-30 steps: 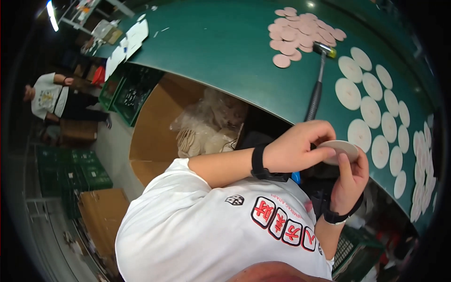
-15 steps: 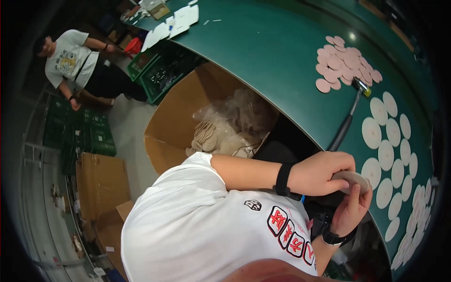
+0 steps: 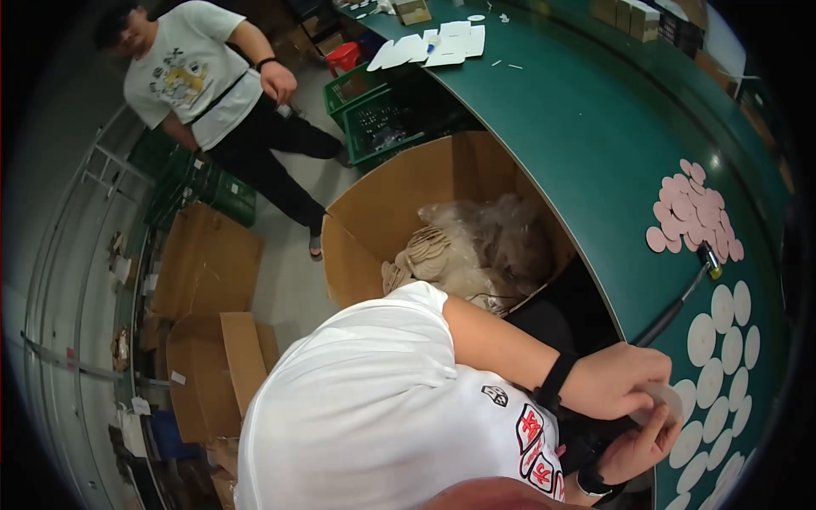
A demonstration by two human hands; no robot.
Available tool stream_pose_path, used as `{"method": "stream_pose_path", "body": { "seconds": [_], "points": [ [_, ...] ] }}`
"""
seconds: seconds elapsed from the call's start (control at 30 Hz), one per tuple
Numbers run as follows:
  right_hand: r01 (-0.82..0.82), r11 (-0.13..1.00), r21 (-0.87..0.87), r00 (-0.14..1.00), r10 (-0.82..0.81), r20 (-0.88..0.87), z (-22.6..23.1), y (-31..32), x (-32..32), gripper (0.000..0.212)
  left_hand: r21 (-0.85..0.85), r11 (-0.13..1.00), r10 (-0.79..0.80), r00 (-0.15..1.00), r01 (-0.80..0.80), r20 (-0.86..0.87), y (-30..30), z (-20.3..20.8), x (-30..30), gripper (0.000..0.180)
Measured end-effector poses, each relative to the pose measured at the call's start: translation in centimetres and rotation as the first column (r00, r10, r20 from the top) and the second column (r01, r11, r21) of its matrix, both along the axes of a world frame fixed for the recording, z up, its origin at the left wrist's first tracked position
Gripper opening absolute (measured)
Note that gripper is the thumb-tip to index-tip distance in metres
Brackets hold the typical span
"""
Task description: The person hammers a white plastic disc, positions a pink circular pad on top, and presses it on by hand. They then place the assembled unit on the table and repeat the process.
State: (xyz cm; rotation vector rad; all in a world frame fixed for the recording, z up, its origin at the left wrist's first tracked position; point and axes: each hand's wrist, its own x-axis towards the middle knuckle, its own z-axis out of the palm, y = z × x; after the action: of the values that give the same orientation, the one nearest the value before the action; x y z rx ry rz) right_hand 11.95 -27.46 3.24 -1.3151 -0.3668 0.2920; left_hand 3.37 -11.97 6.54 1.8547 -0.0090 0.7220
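Observation:
My left hand (image 3: 614,380) and my right hand (image 3: 639,450) meet at the edge of the green table (image 3: 552,127). Between them they pinch a greyish-white round disc (image 3: 665,401); whether it is one disc or a thin stack I cannot tell. Just past my fingers, rows of white discs (image 3: 710,382) lie on the table. A hammer (image 3: 665,320) with a black handle and a metal, yellow-tipped head lies beyond my left hand. Its head touches a heap of pink discs (image 3: 693,212).
A large open cardboard box (image 3: 361,246) holding tan discs and clear plastic bags stands beside me. Behind it are green crates (image 3: 387,127) and a red stool (image 3: 343,58). A person (image 3: 229,93) in a white shirt stands at far left. White flattened cards (image 3: 446,42) lie on the table's far end.
My view has swung, so the table and box sit lower and further right. The person at the left appears nearer, with one forearm bent. Both my hands keep hold of the disc.

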Motion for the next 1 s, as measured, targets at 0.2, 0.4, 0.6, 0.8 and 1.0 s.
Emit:
{"method": "stream_pose_path", "body": {
  "seconds": [0.2, 0.4, 0.6, 0.8, 1.0],
  "points": [
    [-0.251, 0.968, 0.003, 0.962, 0.25, -0.107, 0.2, 0.8, -0.1, 0.028, -0.515, 0.856, -0.108, 0.988, 0.037, -0.107, 2.0, -2.9, -0.6, 0.023],
    [-0.157, 0.986, 0.055, 0.979, 0.163, -0.12, 2.4, 3.3, -1.5, 0.028, -0.672, 0.726, -0.275, 0.957, 0.143, -0.094, 3.5, -1.8, -1.1, 0.028],
    [-0.128, 0.981, 0.145, 0.976, 0.151, -0.16, 1.7, 2.7, -1.8, 0.026, -0.614, 0.765, -0.359, 0.92, 0.193, -0.158, 3.7, -1.4, -0.2, 0.034],
    [-0.101, 0.989, 0.111, 0.989, 0.112, -0.097, 0.6, 2.2, -1.8, 0.02, -0.409, 0.894, -0.274, 0.945, 0.184, -0.176, 3.5, -2.2, -0.7, 0.025],
    [-0.11, 0.991, -0.073, 0.987, 0.117, 0.111, 0.4, 1.7, -1.7, 0.018, -0.334, 0.916, -0.304, 0.929, 0.224, -0.211, 4.5, -1.7, -0.7, 0.015]
  ]
}}
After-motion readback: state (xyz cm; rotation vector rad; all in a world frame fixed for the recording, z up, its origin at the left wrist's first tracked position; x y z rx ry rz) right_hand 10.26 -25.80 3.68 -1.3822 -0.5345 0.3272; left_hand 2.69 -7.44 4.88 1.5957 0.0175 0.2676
